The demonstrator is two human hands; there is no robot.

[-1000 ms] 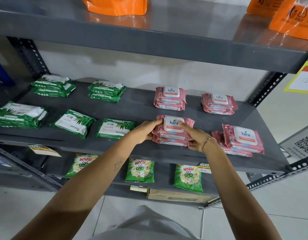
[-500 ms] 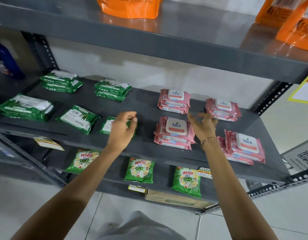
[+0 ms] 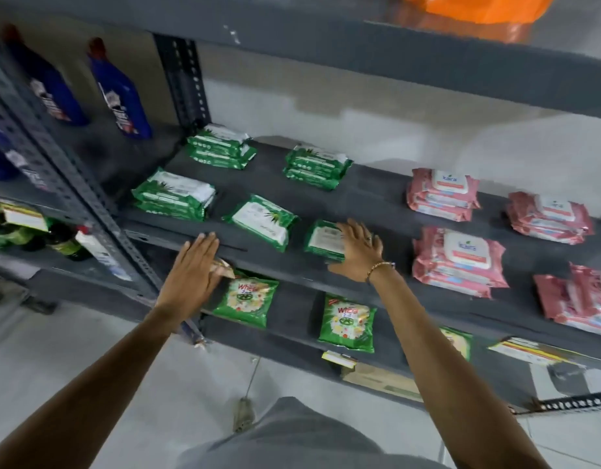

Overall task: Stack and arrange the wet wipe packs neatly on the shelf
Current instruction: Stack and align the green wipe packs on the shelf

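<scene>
Grey metal shelf (image 3: 377, 201) in a shop, pale wall behind, tiled floor below. Green wet wipe packs sit on the left half: two stacks at the back (image 3: 221, 147) (image 3: 317, 167), one stack front left (image 3: 174, 196), then a single pack (image 3: 262, 221) lying loose and tilted beside it. Pink wet wipe packs fill the right half in four stacks: two at the back (image 3: 443, 194) (image 3: 549, 218), two at the front (image 3: 459, 260) (image 3: 580, 299), the front right one untidy.

Person's right hand (image 3: 358, 252) lies on a single green pack (image 3: 322, 240) near the front edge, fingers (image 3: 351, 231) spread over its right end, thumb at its front edge; a firm grip cannot be told. Beaded bracelet (image 3: 380, 267) on that wrist. Left hand (image 3: 192, 272) hovers open and flat at the shelf's front lip, fingers together, holding nothing.

Green detergent bags (image 3: 246, 301) (image 3: 348, 323) stand on the lower shelf. Blue bottles (image 3: 121, 93) stand on the neighbouring rack to the left. Orange bag (image 3: 478, 6) up top. Picture is blurred.
</scene>
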